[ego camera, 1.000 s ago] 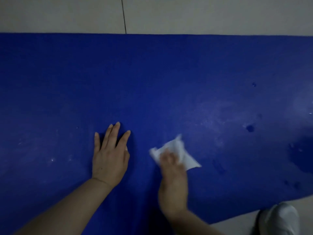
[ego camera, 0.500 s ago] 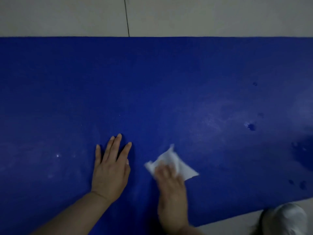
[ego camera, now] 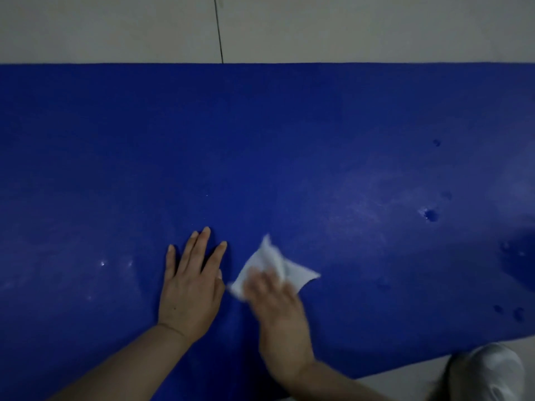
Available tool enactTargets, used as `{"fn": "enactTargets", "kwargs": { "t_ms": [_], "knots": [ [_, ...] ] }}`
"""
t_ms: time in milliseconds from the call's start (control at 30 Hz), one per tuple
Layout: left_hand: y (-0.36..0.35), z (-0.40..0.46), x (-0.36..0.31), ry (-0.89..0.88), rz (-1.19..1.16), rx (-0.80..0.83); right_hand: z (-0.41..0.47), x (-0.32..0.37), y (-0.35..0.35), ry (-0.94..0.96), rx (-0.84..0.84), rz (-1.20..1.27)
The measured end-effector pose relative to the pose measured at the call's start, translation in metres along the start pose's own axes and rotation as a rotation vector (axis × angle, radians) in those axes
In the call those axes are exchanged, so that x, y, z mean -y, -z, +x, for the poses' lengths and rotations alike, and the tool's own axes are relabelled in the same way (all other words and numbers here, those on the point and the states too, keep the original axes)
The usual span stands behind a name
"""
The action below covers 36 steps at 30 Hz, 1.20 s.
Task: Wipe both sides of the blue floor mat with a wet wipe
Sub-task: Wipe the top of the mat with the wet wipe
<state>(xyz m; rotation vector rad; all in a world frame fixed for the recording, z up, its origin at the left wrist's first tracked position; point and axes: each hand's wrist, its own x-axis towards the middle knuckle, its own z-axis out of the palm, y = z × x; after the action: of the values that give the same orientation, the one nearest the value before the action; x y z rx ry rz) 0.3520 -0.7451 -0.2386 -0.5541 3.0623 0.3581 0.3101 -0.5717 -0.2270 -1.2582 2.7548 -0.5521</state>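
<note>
- Two hands were on the mat [ego camera: 289, 146], which lay flat on the floor [ego camera: 347, 27] and filled most of my view.
- L hand [ego camera: 189, 287] was flat on the mat, palm down, fingers straight and a bit spread, holding nothing.
- R hand [ego camera: 275, 311] pressed the wipe [ego camera: 278, 269] onto the mat just right of the L hand; it was blurred, so I couldn't tell whether the fingers were straight or curled.
- Wipe was white and crumpled, with corners sticking out past the fingers.
- Dark wet spots [ego camera: 431, 215] sat on the mat's right part, well apart from the hands.
- White shoe [ego camera: 489, 374] was on the floor at bottom right, off the mat.
</note>
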Motion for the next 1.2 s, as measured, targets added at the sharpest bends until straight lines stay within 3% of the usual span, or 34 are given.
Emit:
{"fn": "enactTargets", "kwargs": {
  "t_ms": [67,100,233,300,333,400,500,567,633,767,800,867,967,1067,1133,1200],
  "knots": [
    [0.001,0.000,0.001,-0.011,-0.001,0.002,-0.017,0.002,-0.002,0.190,0.123,-0.006],
    [0.001,0.000,0.002,-0.012,-0.006,0.002,-0.017,-0.014,0.001,0.174,0.125,-0.009],
    [0.001,-0.001,0.002,-0.004,-0.035,0.001,-0.011,-0.100,0.027,-0.392,-0.150,0.025],
    [0.000,-0.002,0.002,-0.003,-0.035,-0.002,-0.011,-0.109,0.037,-0.590,-0.186,0.005],
    [0.001,-0.001,0.000,-0.006,-0.035,-0.004,-0.015,-0.099,0.036,-0.573,-0.201,0.004],
    [0.003,-0.002,-0.002,-0.017,-0.032,-0.004,-0.030,-0.060,0.024,-0.356,-0.197,0.027],
    [0.005,-0.010,-0.006,-0.064,-0.022,0.005,-0.062,-0.008,-0.001,0.011,-0.035,0.002],
    [0.004,-0.019,-0.005,-0.093,-0.013,0.014,-0.068,-0.016,-0.002,0.134,0.036,-0.008],
    [0.002,-0.027,-0.003,-0.105,-0.013,0.018,-0.062,-0.049,0.009,0.044,0.016,0.018],
    [0.001,-0.031,-0.002,-0.082,-0.027,0.045,-0.043,-0.108,0.040,-0.512,-0.174,0.056],
    [0.001,-0.030,-0.002,-0.080,-0.030,0.053,-0.042,-0.104,0.038,-0.567,-0.189,0.053],
    [0.000,-0.030,-0.002,-0.083,-0.031,0.062,-0.056,-0.080,0.022,-0.458,-0.171,0.028],
    [0.001,-0.030,-0.002,-0.088,-0.034,0.064,-0.095,-0.035,-0.004,-0.077,0.010,-0.049],
    [0.001,-0.029,-0.003,-0.085,-0.028,0.072,-0.108,-0.037,-0.006,0.128,0.148,-0.086],
    [0.001,-0.029,-0.003,-0.084,-0.033,0.072,-0.091,-0.062,0.007,0.037,0.100,-0.112],
    [0.001,-0.030,-0.002,-0.085,-0.031,0.068,-0.071,-0.093,0.025,-0.261,-0.050,0.020]
  ]
}}
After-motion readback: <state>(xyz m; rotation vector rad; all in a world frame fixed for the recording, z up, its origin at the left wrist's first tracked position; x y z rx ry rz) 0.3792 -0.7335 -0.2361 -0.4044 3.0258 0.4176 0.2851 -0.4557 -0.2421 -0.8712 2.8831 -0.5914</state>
